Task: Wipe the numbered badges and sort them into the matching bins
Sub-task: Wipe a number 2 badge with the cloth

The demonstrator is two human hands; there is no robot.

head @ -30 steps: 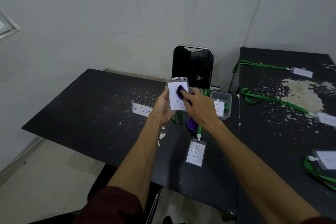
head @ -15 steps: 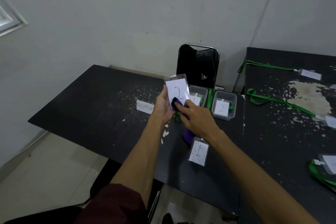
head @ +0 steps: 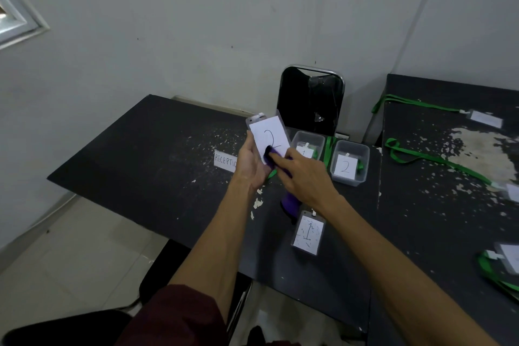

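Left hand [head: 250, 163] grips the badge marked 2 [head: 266, 132] by its left edge and holds it up above the dark table [head: 157, 154], long side up and down, clip end on top and leaning a little left, number facing the person. Right hand [head: 306, 180] pinches a purple cloth [head: 271, 155] and presses it on the bottom of that badge. Just behind sit the bin marked 1 [head: 307, 134] and the bin marked 2 [head: 351, 144] side by side, a badge marked 1 [head: 308, 233] lies flat nearer the person, and a green bit [head: 271, 174] under the left hand may be the strap
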